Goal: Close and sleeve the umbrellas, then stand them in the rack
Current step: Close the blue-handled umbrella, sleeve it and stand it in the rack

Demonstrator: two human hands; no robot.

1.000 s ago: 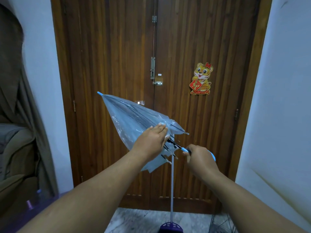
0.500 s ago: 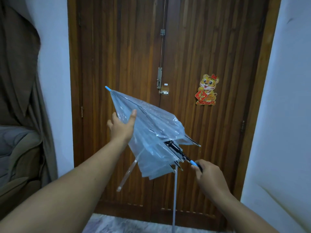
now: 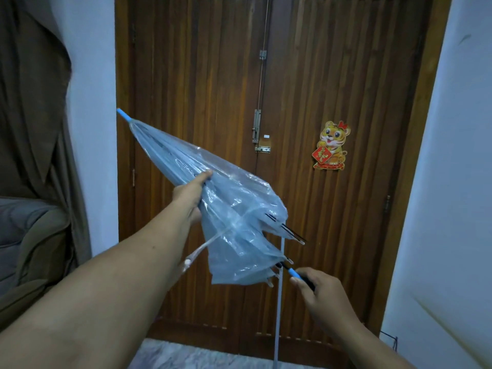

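Fingers of the right hand (image 3: pixel 319 288) curl round the dark handle just behind its blue collar at the lower right of centre, so that grip is closed on the umbrella (image 3: pixel 213 203). The left hand (image 3: pixel 190 194) takes the folded canopy about midway along, thumb lying over the top and fingers hidden beneath the plastic; it looks to be clasping the bundle, a grip closed on the umbrella too. The umbrella hangs in the air in front of the wooden door (image 3: pixel 332 75), held clear of everything. Its long axis runs on a diagonal, handle at the lower right, blue tip (image 3: pixel 123 115) pointing to the upper left of the frame. The clear canopy looks thin, soft and slippery, likely to bulge and slide under the palm, while the shaft and ribs (image 3: pixel 290 231) are stiff but slender and probably bend easily. Overall it seems light. The loose tie strap (image 3: pixel 198 253) dangles below the canopy; the handle and mid-canopy seem the safest holds.
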